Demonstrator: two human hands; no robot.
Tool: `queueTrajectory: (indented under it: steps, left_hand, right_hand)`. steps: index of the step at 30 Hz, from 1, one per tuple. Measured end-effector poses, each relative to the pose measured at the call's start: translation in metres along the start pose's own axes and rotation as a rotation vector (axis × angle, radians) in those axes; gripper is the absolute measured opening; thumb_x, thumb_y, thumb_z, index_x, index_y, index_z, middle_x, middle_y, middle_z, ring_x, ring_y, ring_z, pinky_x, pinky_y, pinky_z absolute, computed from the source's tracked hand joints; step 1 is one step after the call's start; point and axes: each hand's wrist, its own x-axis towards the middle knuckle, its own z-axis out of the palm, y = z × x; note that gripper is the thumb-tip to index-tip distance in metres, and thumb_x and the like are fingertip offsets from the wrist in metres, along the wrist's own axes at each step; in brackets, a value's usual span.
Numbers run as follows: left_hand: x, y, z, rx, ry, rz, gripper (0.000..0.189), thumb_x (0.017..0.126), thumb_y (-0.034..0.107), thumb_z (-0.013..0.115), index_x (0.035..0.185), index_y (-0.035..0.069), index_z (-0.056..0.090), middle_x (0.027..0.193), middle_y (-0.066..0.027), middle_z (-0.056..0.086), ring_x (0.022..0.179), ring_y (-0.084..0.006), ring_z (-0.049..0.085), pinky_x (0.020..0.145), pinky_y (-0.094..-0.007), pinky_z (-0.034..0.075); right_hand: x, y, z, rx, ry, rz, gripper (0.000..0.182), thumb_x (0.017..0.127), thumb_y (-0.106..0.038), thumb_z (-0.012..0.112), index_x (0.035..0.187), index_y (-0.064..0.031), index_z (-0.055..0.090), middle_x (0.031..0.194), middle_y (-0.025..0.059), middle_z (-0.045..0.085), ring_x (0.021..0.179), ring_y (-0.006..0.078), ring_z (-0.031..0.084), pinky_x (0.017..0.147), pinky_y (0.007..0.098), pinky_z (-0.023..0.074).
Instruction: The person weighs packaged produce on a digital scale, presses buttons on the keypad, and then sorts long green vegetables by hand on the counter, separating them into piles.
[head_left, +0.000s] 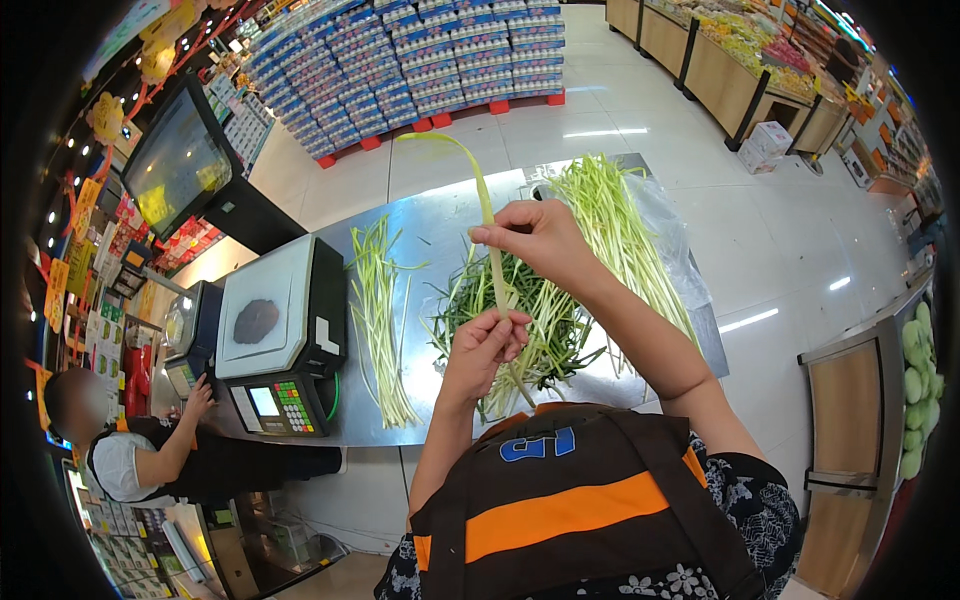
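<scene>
A single long pale yellow-green vegetable stalk (496, 274) is stretched between my two hands above the steel table. My left hand (484, 352) pinches it low down, close to my apron. Farther up, my right hand (536, 240) grips it between thumb and fingertips, and its leafy tip bends over to the left. Beneath my hands lies a loose heap of dark green leaf scraps (574, 330), mixed with pale stalks. A narrow bunch of pale stalks (379, 322) rests to the left. The larger bunch (626, 232) lies at the right, partly behind my right forearm.
The steel table (435, 202) holds a weighing scale (262, 307) and a black monitor (187, 165) at left. Clear plastic film (660, 214) lies by the right edge. A person (142, 457) touches another scale (187, 330). Stacked drink packs (420, 67) stand beyond; gourds (916, 382) fill a right-hand stand.
</scene>
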Motion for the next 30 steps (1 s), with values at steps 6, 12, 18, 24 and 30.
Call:
queueTrajectory:
  steps: [6,12,18,24,30]
  left_hand:
    - [0.003,-0.001,-0.001,0.067,-0.006,0.005,0.021,0.092,0.01,0.045,0.101,-0.004,0.057,0.075,-0.0042,0.055,0.056,-0.0062,0.039,0.052,-0.0185,0.033]
    - [0.002,-0.006,-0.003,0.139,0.005,-0.019,0.021,0.092,0.009,0.046,0.102,-0.005,0.057,0.074,-0.0043,0.055,0.055,-0.006,0.037,0.052,-0.0187,0.032]
    - [-0.001,0.0,-0.015,0.153,0.015,-0.007,0.021,0.091,0.007,0.045,0.103,-0.005,0.057,0.075,-0.0043,0.055,0.055,-0.0058,0.037,0.052,-0.0186,0.032]
    - [-0.005,0.018,-0.034,0.155,0.023,-0.041,0.021,0.091,0.006,0.044,0.103,-0.006,0.058,0.076,-0.0039,0.055,0.054,-0.0048,0.036,0.051,-0.0173,0.031]
    - [-0.015,0.022,-0.057,0.108,-0.019,-0.108,0.023,0.092,0.011,0.045,0.104,-0.005,0.056,0.076,-0.0059,0.055,0.053,-0.0068,0.036,0.049,-0.0187,0.03]
  right_hand:
    - [0.021,-0.01,-0.008,0.078,0.046,-0.026,0.025,0.073,-0.025,0.072,0.078,-0.0007,0.069,0.058,-0.0013,0.059,0.054,0.0036,0.046,0.05,0.0204,0.0364]
    - [0.052,-0.03,-0.034,0.115,0.104,-0.116,0.023,0.078,-0.024,0.067,0.086,-0.0025,0.07,0.073,-0.0001,0.062,0.063,0.004,0.045,0.055,0.0196,0.0328]
    - [0.074,-0.032,-0.053,0.228,0.242,-0.251,0.019,0.078,-0.019,0.067,0.087,-0.0025,0.07,0.066,-0.0031,0.057,0.06,0.0039,0.039,0.053,0.02,0.03]
    - [0.077,-0.014,-0.083,0.298,0.442,-0.267,0.018,0.081,-0.015,0.065,0.089,0.0013,0.068,0.067,-0.0009,0.054,0.054,0.0042,0.035,0.048,0.0179,0.0257]
    - [0.051,0.061,-0.101,0.33,0.273,-0.012,0.024,0.087,-0.019,0.057,0.094,0.0027,0.065,0.078,0.0033,0.057,0.059,0.0059,0.042,0.052,0.0193,0.0344]
